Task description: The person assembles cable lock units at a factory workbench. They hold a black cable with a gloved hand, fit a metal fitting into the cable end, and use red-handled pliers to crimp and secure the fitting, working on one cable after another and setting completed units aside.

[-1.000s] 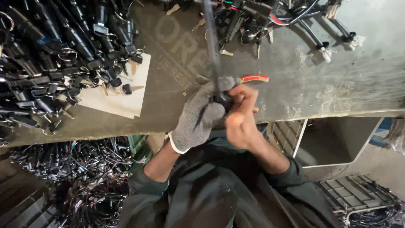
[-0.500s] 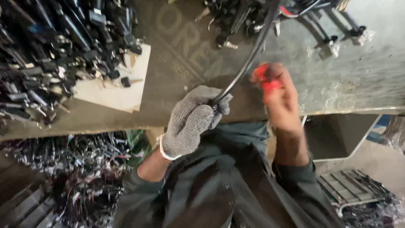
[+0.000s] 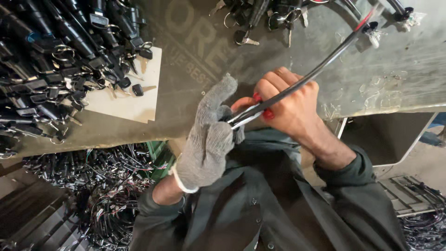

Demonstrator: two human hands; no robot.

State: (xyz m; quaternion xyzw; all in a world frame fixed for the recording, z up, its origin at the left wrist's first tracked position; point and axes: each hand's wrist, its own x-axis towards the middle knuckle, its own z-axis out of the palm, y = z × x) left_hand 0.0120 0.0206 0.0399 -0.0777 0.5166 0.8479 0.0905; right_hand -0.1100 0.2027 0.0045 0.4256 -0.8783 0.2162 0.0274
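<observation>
Grey worktop (image 3: 399, 69), scuffed, with faded lettering. Left hand (image 3: 209, 139), in a grey knit glove, is clenched round the near end of a black cable (image 3: 320, 67). Right hand (image 3: 290, 104), bare, touching the left, grips a red-handled tool (image 3: 262, 106) against the same cable. The cable runs up and away to the right of both hands. Far left of the gloved hand: heap of black connectors and keys (image 3: 51, 60), partly on a white card (image 3: 127, 100). Beyond the hands: more keys (image 3: 260, 21). Below the left forearm: tangled wire harnesses (image 3: 88, 190).
</observation>
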